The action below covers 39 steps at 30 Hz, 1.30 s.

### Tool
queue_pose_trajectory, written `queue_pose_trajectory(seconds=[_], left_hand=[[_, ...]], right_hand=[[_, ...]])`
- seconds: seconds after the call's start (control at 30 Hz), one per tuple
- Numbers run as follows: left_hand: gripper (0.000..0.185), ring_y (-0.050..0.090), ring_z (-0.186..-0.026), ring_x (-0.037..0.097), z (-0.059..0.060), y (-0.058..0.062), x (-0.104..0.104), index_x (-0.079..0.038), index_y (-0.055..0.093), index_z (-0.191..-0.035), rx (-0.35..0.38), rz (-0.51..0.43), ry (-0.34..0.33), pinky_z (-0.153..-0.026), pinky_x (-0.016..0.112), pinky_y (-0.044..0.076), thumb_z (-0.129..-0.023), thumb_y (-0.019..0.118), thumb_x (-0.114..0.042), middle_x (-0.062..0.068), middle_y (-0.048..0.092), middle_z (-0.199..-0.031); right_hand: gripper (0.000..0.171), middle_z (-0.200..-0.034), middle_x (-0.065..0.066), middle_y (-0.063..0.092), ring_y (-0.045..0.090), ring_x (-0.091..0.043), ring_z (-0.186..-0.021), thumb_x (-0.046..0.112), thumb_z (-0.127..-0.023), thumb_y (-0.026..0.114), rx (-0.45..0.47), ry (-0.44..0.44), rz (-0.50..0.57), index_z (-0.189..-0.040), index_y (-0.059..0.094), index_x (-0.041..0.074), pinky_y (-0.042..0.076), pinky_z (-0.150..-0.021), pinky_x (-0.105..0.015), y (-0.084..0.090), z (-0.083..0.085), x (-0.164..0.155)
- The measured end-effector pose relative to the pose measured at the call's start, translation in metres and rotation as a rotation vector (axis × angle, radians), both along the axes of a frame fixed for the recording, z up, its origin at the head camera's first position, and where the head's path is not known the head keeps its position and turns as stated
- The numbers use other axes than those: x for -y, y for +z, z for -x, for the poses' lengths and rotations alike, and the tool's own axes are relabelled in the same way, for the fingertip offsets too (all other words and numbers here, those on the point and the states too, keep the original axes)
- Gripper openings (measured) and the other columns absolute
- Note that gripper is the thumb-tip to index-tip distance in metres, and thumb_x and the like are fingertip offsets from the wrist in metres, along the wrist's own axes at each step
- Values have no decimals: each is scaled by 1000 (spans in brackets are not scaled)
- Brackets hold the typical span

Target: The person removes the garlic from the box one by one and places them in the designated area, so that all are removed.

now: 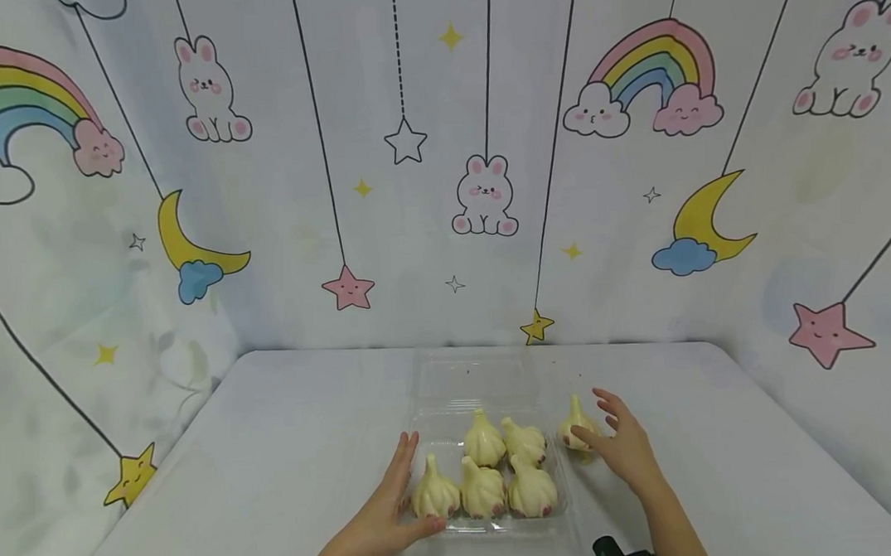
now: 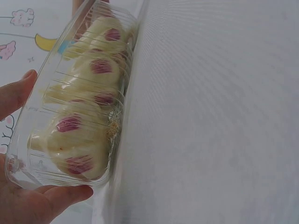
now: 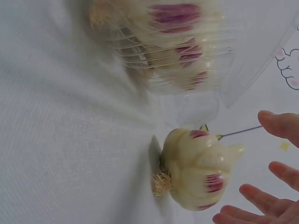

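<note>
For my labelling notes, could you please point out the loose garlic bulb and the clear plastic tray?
loose garlic bulb (image 3: 196, 175), right wrist view, middle of its body.
clear plastic tray (image 1: 494, 529), head view, bare front rim.

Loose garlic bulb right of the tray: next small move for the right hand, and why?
Probably close the right hand round the loose garlic bulb. Its fingers are spread beside the bulb with no grip on it yet, the bulb stands on the table outside the clear tray, and the left hand already steadies the tray's left edge.
</note>
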<state>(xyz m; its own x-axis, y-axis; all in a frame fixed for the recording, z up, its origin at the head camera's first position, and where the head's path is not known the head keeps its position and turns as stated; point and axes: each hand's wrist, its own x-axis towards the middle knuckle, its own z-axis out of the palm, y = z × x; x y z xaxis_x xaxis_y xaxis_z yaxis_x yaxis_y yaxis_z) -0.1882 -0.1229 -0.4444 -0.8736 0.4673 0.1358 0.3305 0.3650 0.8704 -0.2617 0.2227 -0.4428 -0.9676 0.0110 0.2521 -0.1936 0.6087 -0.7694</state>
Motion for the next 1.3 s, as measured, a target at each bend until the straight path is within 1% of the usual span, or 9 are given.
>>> queue_pose_trajectory(seconds=[0.07,0.13,0.23,0.3,0.6,0.97,1.3], left_hand=[[95,8,-118,51,0,0,0,-28,-12,-135,1,0,1,-80,58,34,-76,63,-29,18,-21,-137],[95,8,-118,51,0,-1,0,-29,-12,-135,4,-2,0,-81,59,33,-76,63,-28,18,-21,-137],[95,8,-118,51,0,-1,0,-29,-12,-134,6,-4,-4,-81,59,32,-76,63,-28,18,-22,-136],[95,8,-118,51,0,-1,0,-29,-13,-134,6,-3,-9,-81,60,32,-77,63,-28,18,-22,-136],[94,5,-118,52,-1,2,0,-28,-13,-134,-4,0,-10,-80,61,31,-77,62,-28,19,-23,-136],[94,4,-119,50,0,-1,1,-28,-12,-135,-4,8,-5,-80,60,32,-77,62,-28,18,-21,-137],[94,3,-119,51,1,0,1,-28,-12,-135,-9,11,-2,-79,60,33,-77,62,-28,19,-21,-136]], right_hand=[[70,-126,-24,34,33,-49,-108,41,-74,62,-23,-7,-8,-130,30,15,37,-77,-57,4,-1,1],[72,-126,-25,32,31,-47,-111,42,-74,62,-5,-6,-19,-130,29,10,33,-81,-59,19,-10,9],[71,-127,-24,32,30,-44,-113,38,-74,63,2,-21,-34,-129,30,6,33,-83,-57,30,-15,14],[70,-128,-23,32,30,-43,-114,34,-75,64,7,-21,-40,-129,30,6,34,-84,-56,34,-16,16],[67,-127,-23,33,32,-44,-112,31,-74,65,-8,-13,-44,-127,33,5,35,-83,-55,34,-15,20],[68,-128,-22,33,31,-43,-113,33,-73,65,17,-15,-38,-126,34,5,35,-84,-55,35,-17,22],[67,-130,-21,31,30,-42,-114,32,-73,66,8,1,-31,-126,35,7,34,-85,-53,38,-19,30]])
